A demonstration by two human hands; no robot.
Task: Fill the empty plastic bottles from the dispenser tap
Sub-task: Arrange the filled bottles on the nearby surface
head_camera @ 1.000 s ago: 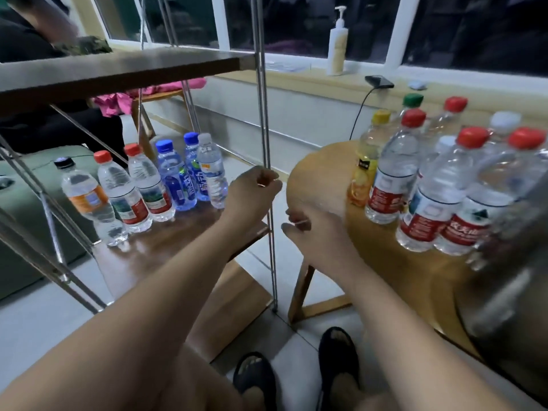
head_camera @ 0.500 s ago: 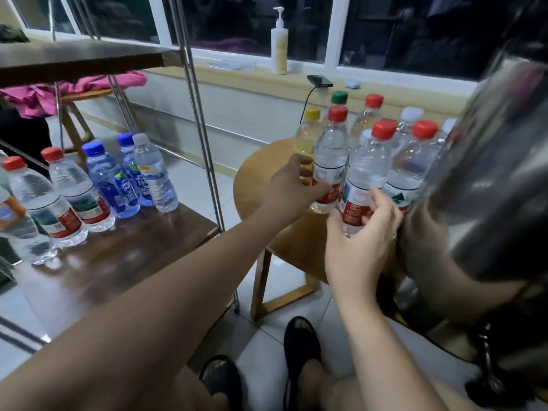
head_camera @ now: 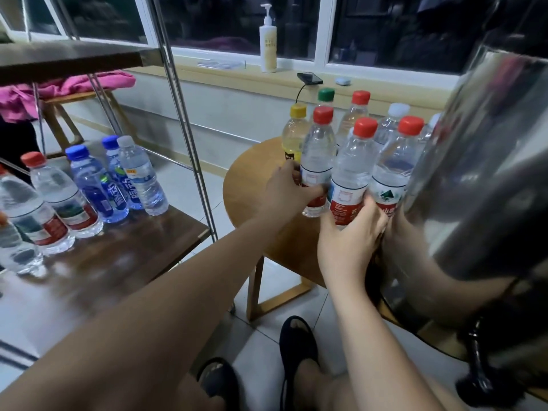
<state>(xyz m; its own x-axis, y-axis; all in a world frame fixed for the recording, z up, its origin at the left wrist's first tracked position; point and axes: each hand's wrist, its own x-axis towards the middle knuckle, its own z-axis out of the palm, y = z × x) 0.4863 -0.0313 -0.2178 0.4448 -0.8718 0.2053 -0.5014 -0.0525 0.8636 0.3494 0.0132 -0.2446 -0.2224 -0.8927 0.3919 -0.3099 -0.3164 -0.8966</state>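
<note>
Several empty capped plastic bottles stand clustered on a round wooden table [head_camera: 249, 185]. My left hand [head_camera: 289, 194] curls round the lower part of a red-capped bottle [head_camera: 317, 161] at the cluster's front left. My right hand [head_camera: 350, 235] grips the base of the red-capped bottle [head_camera: 350, 176] next to it. A large shiny steel dispenser [head_camera: 480, 173] fills the right side, its black tap [head_camera: 477, 360] low at the right edge. A second row of bottles [head_camera: 89, 185], holding water, stands on a dark wooden shelf at left.
A metal rack post [head_camera: 184, 114] rises between the dark shelf [head_camera: 118, 262] and the round table. A pump bottle [head_camera: 268, 40], a phone and a cable lie on the window sill behind. My feet in black sandals [head_camera: 296, 345] rest on the tiled floor below.
Both hands moved from near the rack post to the bottle cluster on the round table and took hold of two red-capped bottles. The view swung right, bringing the dispenser in.
</note>
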